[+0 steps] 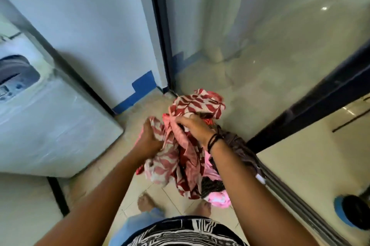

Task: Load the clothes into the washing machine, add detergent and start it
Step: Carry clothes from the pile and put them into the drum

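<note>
Head view: bundle of clothes held in both hands above a tiled floor.

A bundle of clothes (186,137), mostly red-and-cream leaf-print fabric with pink and dark pieces beneath, is gripped by the left hand (149,139) at its left side and by the right hand (195,127) on top, fingers curled into the cloth. A washing machine (50,121) is seen at the left, apart from the bundle. Black bands (214,139) are worn on the right wrist.

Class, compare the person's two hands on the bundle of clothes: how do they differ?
The left hand grips the bundle's left side; the right hand clutches its top. The right wrist wears dark bands; the left wrist is bare. Both grip the red-and-cream leaf-print clothes, held above the floor.
</note>
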Demonstrator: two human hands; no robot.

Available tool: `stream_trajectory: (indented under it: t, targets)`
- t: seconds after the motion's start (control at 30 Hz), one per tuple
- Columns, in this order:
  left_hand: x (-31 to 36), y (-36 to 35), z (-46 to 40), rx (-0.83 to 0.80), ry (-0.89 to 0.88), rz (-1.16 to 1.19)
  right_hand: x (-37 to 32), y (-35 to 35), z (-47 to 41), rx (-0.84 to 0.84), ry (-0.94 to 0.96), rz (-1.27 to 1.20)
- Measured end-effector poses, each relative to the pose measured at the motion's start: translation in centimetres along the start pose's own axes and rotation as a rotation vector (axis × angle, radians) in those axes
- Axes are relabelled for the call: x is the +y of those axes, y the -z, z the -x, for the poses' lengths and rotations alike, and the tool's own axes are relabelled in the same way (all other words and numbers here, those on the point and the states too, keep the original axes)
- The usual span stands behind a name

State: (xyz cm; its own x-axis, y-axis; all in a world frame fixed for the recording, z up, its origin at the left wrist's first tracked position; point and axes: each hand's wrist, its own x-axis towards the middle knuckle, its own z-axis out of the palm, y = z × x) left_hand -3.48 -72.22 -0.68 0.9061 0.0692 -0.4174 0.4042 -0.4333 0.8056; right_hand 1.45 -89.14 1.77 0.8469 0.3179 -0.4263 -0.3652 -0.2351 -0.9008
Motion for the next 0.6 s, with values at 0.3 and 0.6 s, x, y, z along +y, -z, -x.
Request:
stream_trajectory:
  t: [0.3,0.6]
  targets:
    - [-7.9,9.5,1.1,0.118,0.082,0.116,-5.7,-15.6,-3.6,-0.258,0.083,0.739]
    - [-9.2,26.6,-0.3,0.524,-0.092,0.395,-19.3,-32.8,-8.1,-0.178,0.653,1.091]
